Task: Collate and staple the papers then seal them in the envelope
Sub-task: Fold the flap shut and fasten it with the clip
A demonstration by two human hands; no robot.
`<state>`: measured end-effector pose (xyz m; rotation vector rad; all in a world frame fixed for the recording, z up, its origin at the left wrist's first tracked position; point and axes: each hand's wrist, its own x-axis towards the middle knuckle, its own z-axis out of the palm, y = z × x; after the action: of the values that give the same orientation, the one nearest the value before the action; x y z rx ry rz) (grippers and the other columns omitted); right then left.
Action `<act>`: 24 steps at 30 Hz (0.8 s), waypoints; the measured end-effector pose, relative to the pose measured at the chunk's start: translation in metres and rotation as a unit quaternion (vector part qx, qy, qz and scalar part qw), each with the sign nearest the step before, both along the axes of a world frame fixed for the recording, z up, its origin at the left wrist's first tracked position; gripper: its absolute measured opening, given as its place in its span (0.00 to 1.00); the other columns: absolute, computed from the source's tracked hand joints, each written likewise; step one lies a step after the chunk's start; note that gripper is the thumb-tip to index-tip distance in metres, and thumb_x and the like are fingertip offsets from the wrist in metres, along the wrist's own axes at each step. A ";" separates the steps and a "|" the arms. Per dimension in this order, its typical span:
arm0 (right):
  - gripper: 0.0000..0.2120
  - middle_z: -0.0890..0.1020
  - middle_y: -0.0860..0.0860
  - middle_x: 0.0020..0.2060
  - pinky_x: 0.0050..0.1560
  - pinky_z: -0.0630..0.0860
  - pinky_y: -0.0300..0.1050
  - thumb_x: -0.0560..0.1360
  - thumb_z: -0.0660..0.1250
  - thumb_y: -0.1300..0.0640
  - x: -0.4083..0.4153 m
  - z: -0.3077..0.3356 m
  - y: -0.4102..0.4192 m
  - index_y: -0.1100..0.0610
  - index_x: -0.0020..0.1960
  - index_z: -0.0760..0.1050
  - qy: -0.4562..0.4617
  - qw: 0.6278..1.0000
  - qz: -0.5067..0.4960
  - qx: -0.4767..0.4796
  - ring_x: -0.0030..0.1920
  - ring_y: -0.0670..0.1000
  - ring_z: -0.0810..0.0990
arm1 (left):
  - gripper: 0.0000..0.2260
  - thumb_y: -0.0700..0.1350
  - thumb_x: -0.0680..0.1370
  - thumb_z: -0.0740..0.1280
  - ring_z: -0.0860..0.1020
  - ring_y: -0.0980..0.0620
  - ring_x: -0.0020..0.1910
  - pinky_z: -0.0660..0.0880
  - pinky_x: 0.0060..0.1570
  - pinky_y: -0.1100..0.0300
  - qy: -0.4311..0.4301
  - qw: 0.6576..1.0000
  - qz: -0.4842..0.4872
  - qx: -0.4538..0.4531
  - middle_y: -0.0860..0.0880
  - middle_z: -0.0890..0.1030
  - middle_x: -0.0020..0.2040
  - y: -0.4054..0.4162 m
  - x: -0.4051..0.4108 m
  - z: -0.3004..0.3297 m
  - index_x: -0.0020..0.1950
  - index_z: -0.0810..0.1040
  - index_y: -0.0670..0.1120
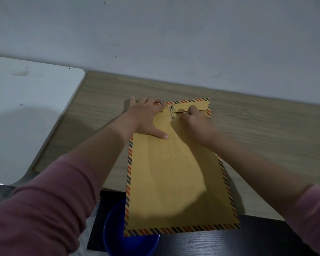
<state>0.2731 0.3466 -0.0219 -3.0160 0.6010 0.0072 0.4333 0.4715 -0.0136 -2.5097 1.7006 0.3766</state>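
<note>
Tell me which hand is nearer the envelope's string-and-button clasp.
Right. The right hand pinches just beside the string-and-button clasp, at the flap edge. The left hand lies flat on the envelope, pressing its far left corner.

views: one, head-worn wide-angle | stance: sat above the person's forearms, looked forward and steeply down | facing: toward the wall (174,34) behind the tabletop (266,126) | range: close, both arms filled the lower frame, the envelope (174,172) lay centred | edges: bent by the lens | shared: none, single view
</note>
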 end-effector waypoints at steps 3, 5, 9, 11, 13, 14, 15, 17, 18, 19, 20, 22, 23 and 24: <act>0.15 0.70 0.60 0.52 0.44 0.70 0.48 0.76 0.59 0.64 0.006 0.002 -0.009 0.64 0.62 0.72 0.006 1.000 -0.018 0.010 0.50 0.61 0.75 | 0.55 0.80 0.56 0.61 0.56 0.44 0.73 0.49 0.69 0.35 -0.001 1.000 -0.003 0.014 0.51 0.55 0.75 -0.004 -0.002 0.004 0.76 0.46 0.60; 0.15 0.70 0.60 0.52 0.49 0.74 0.51 0.75 0.59 0.65 0.011 0.004 -0.017 0.63 0.61 0.74 0.009 0.999 -0.027 0.020 0.50 0.61 0.75 | 0.56 0.80 0.55 0.62 0.55 0.45 0.72 0.51 0.69 0.38 -0.005 1.000 -0.007 0.026 0.50 0.57 0.73 -0.008 -0.004 0.007 0.76 0.45 0.60; 0.14 0.71 0.60 0.51 0.51 0.75 0.53 0.76 0.58 0.65 0.013 0.005 -0.022 0.63 0.60 0.75 0.013 0.999 -0.023 0.024 0.50 0.61 0.75 | 0.56 0.80 0.55 0.62 0.55 0.45 0.72 0.53 0.69 0.41 -0.003 0.999 -0.001 0.036 0.48 0.57 0.72 -0.015 -0.006 0.009 0.77 0.45 0.60; 0.13 0.71 0.61 0.52 0.49 0.75 0.52 0.77 0.59 0.65 0.010 0.004 -0.019 0.64 0.60 0.74 0.009 1.000 -0.025 0.012 0.50 0.62 0.76 | 0.56 0.80 0.55 0.62 0.55 0.45 0.72 0.53 0.68 0.43 0.000 0.999 0.006 0.035 0.48 0.56 0.72 -0.016 -0.006 0.009 0.77 0.45 0.60; 0.12 0.71 0.61 0.52 0.47 0.75 0.52 0.77 0.59 0.65 0.005 0.004 -0.014 0.66 0.59 0.73 0.015 1.000 -0.016 -0.005 0.49 0.62 0.76 | 0.56 0.80 0.55 0.62 0.55 0.45 0.72 0.53 0.66 0.45 0.005 0.999 0.014 0.033 0.48 0.56 0.72 -0.015 -0.007 0.008 0.77 0.45 0.60; 0.11 0.71 0.61 0.52 0.45 0.74 0.51 0.77 0.59 0.65 0.003 0.004 -0.010 0.67 0.58 0.72 0.021 1.000 -0.003 -0.015 0.49 0.62 0.75 | 0.56 0.79 0.55 0.63 0.55 0.45 0.71 0.53 0.66 0.45 0.008 0.999 0.016 0.032 0.48 0.56 0.72 -0.014 -0.007 0.008 0.77 0.45 0.60; 0.10 0.71 0.62 0.52 0.43 0.72 0.50 0.77 0.58 0.65 0.001 0.005 -0.006 0.68 0.57 0.71 0.027 0.999 0.010 -0.027 0.49 0.61 0.75 | 0.56 0.79 0.55 0.63 0.55 0.45 0.71 0.54 0.65 0.46 0.010 0.999 0.020 0.031 0.48 0.56 0.72 -0.014 -0.007 0.008 0.77 0.45 0.60; 0.09 0.71 0.62 0.52 0.41 0.68 0.50 0.77 0.58 0.66 -0.002 0.006 0.003 0.69 0.56 0.70 0.036 0.997 0.037 -0.054 0.49 0.62 0.74 | 0.57 0.80 0.54 0.62 0.55 0.45 0.71 0.54 0.65 0.46 0.012 0.999 0.026 0.028 0.48 0.56 0.72 -0.014 -0.008 0.007 0.76 0.45 0.61; 0.08 0.72 0.63 0.50 0.39 0.66 0.50 0.76 0.59 0.67 -0.005 0.006 0.007 0.69 0.54 0.71 0.031 0.996 0.049 -0.068 0.48 0.62 0.74 | 0.57 0.80 0.54 0.62 0.55 0.45 0.70 0.55 0.65 0.46 0.013 0.999 0.029 0.028 0.48 0.56 0.72 -0.015 -0.008 0.007 0.76 0.45 0.61; 0.07 0.73 0.63 0.48 0.37 0.65 0.50 0.74 0.62 0.69 -0.007 0.007 0.011 0.70 0.51 0.72 0.028 0.995 0.063 -0.077 0.46 0.63 0.74 | 0.57 0.80 0.54 0.62 0.55 0.45 0.70 0.55 0.65 0.46 0.014 0.999 0.031 0.028 0.48 0.56 0.72 -0.015 -0.009 0.007 0.76 0.44 0.61; 0.06 0.74 0.64 0.44 0.34 0.65 0.49 0.70 0.66 0.70 -0.009 0.007 0.014 0.71 0.46 0.73 0.041 0.993 0.075 -0.080 0.42 0.63 0.75 | 0.56 0.80 0.54 0.62 0.55 0.45 0.70 0.55 0.66 0.46 0.015 0.999 0.033 0.028 0.48 0.56 0.72 -0.015 -0.009 0.006 0.76 0.44 0.62; 0.09 0.75 0.63 0.36 0.29 0.66 0.47 0.62 0.72 0.72 -0.012 0.007 0.018 0.70 0.39 0.74 0.058 0.992 0.082 -0.083 0.34 0.62 0.75 | 0.56 0.80 0.55 0.63 0.55 0.45 0.70 0.54 0.66 0.46 0.016 0.999 0.034 0.028 0.48 0.56 0.72 -0.015 -0.009 0.006 0.76 0.44 0.62; 0.10 0.75 0.63 0.35 0.28 0.65 0.46 0.61 0.73 0.72 -0.014 0.007 0.020 0.70 0.37 0.73 0.062 0.992 0.081 -0.078 0.32 0.61 0.75 | 0.56 0.79 0.55 0.63 0.55 0.45 0.70 0.54 0.67 0.46 0.017 0.999 0.035 0.028 0.48 0.55 0.72 -0.015 -0.009 0.007 0.76 0.44 0.62; 0.10 0.74 0.63 0.34 0.29 0.63 0.45 0.60 0.74 0.71 -0.015 0.006 0.018 0.70 0.37 0.73 0.058 0.992 0.083 -0.081 0.32 0.61 0.75 | 0.55 0.79 0.55 0.63 0.55 0.45 0.70 0.54 0.67 0.45 0.018 0.999 0.035 0.027 0.49 0.55 0.72 -0.015 -0.009 0.006 0.76 0.44 0.62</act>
<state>0.2584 0.3650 -0.0161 -3.2318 0.3737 0.1492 0.4243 0.4569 -0.0072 -2.5444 1.5950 0.4706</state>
